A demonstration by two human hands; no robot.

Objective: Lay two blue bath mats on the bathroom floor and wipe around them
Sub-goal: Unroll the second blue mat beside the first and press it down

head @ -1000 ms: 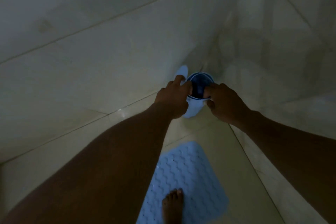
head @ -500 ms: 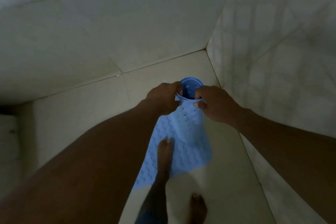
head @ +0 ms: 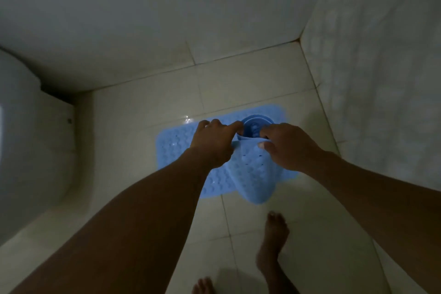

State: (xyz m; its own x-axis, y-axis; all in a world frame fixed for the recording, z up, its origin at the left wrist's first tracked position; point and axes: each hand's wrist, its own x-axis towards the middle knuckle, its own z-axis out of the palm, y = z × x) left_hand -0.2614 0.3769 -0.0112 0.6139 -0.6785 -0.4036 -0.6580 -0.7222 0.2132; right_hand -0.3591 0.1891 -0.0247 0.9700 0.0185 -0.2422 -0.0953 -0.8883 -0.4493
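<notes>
A flat mat [head: 176,143] lies crosswise on the floor [head: 143,114], in the corner between the back wall [head: 167,19] and the side wall [head: 381,79] on the right. Above it, the left hand [head: 212,143] and right hand [head: 288,148] pinch a rolled mat [head: 253,174] from either side, and its loose end hangs over the flat mat's near edge. A toilet [head: 28,150] stands at far left. Two feet, one [head: 274,236] ahead of the other [head: 202,286], stand on the floor nearer than the mats.

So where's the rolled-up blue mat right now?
Just right of centre in the head view, the rolled mat is gripped between the left hand and right hand, its loose end hanging over the flat mat on the floor.
</notes>
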